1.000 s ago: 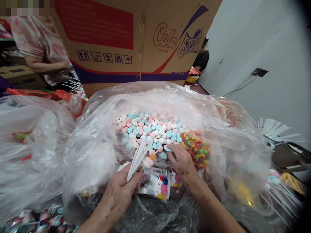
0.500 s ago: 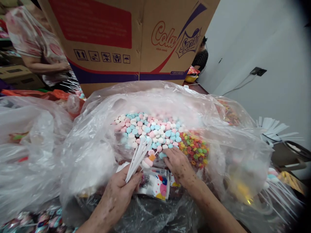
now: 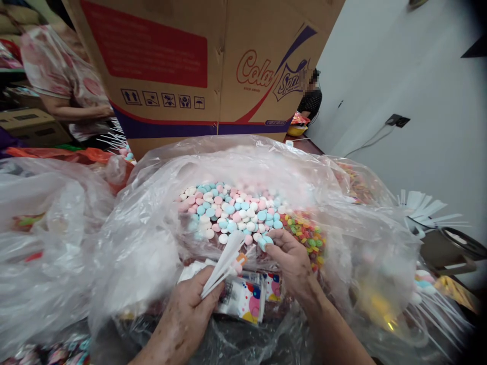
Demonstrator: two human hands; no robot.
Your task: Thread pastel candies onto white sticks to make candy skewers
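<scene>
Since the earlier frame, the right hand (image 3: 294, 261) has shifted a little outward and now holds a blue candy (image 3: 265, 244) up at its fingertips, while the white sticks (image 3: 225, 263) in the left hand (image 3: 190, 304) lean further to the right. Nearest, at the lower left corner, lie shiny wrapped candies (image 3: 57, 352), and dark, crinkled plastic (image 3: 243, 339) spreads below the hands. The left hand's fingers are closed around the lower ends of the sticks, which fan slightly upward; a pink and white candy piece and an orange piece (image 3: 241, 259) show just beside them. Printed packets (image 3: 247, 301) lie between the hands. The right thumb and forefinger pinch the blue candy at the near edge of a pile of pink, white and blue candies (image 3: 236, 210). Right of that pile are colourful ring candies (image 3: 310, 241), and a clear plastic bag (image 3: 140, 253) surrounds both. Well to the right, sticks bearing candies (image 3: 433, 299) lie near a fan of white strips (image 3: 422, 208). Beyond the bag stands a large cardboard box (image 3: 171, 50), with one person (image 3: 68, 81) at its left, another (image 3: 312, 99) partly hidden at its right, and a pale wall (image 3: 380, 66) behind.
</scene>
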